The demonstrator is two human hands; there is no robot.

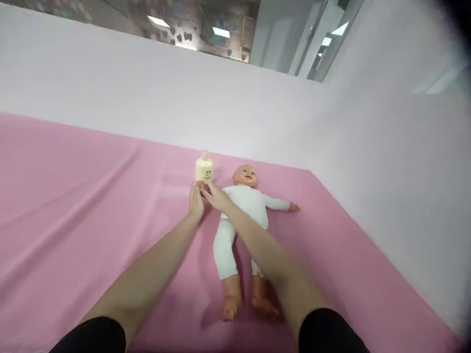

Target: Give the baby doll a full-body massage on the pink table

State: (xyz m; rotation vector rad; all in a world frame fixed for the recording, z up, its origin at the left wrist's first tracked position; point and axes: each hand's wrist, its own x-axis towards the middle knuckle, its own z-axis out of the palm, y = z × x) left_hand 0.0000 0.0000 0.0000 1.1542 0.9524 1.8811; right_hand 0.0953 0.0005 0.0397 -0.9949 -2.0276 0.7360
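Observation:
A baby doll in a white suit lies on its back on the pink sheet, its head away from me. My left hand and my right hand meet at the doll's hand on the left side. Both are closed around it, and my fingers hide most of it. Just behind my hands stands an upright bottle of pale yellow lotion with a clear top. My right forearm passes over the doll's body and legs. The doll's other arm is stretched out to the right.
The pink sheet has several creases on the left. A white wall rises behind it, and another white wall borders it on the right. Above the back wall is a window with ceiling lights showing in it.

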